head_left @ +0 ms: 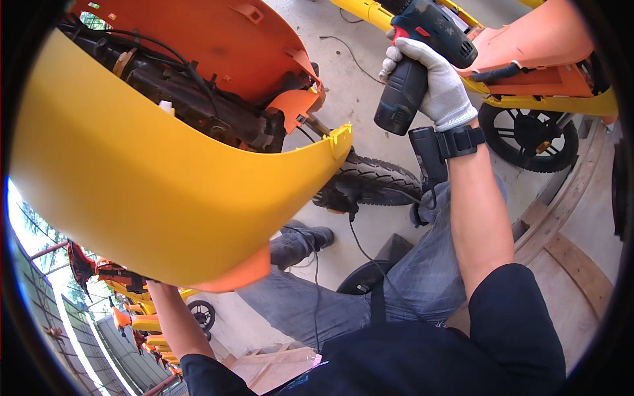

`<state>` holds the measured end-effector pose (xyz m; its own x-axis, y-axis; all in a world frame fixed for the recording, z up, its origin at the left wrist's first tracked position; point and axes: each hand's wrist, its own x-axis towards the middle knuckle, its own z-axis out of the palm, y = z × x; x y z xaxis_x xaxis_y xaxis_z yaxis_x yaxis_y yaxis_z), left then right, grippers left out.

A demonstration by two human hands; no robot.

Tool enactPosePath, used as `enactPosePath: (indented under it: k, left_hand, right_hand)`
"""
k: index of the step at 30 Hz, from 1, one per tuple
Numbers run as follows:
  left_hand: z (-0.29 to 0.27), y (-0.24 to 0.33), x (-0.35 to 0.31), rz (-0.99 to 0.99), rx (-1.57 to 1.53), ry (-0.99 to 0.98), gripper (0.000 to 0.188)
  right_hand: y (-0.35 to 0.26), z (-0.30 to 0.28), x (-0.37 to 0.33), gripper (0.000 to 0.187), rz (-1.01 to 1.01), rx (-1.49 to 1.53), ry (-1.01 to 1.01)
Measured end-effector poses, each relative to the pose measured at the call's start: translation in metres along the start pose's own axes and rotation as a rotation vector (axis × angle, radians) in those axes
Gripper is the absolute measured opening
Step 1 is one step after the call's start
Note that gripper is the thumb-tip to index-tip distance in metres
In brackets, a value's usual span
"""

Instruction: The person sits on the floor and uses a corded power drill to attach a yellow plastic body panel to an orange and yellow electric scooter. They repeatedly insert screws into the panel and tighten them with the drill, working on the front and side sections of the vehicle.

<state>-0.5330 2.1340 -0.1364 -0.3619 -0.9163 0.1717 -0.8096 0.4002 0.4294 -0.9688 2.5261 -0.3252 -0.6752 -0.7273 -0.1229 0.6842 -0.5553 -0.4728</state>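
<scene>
My right hand, in a white glove, is closed around the grip of a cordless drill. The drill is held up at the upper right, its black battery toward me. A large curved yellow body panel fills the left side, close to the camera. My left forearm runs up to the panel's lower edge. The panel hides my left hand, so its fingers do not show. Beyond the panel is a dark metal frame with cables, beside an orange shell of the scooter.
The scooter's treaded tyre stands on the concrete floor beside my legs. Another yellow and orange scooter, with a black wheel, is at the right. Wooden planks lie at the right edge. Several more scooters line the lower left. Thin cables hang near my knees.
</scene>
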Motion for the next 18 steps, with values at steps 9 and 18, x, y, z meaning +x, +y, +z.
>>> enactPosePath:
  k: [9,18]
  left_hand:
    - [0.034,-0.010,0.011,-0.016,0.089,-0.121,0.028]
    - [0.022,0.000,-0.061,-0.042,0.011,-0.255,0.027]
  right_hand:
    - [0.012,-0.002,0.000,0.022,-0.028,-0.036,0.087]
    - [0.019,-0.005,0.004,0.022,-0.042,0.013,0.064]
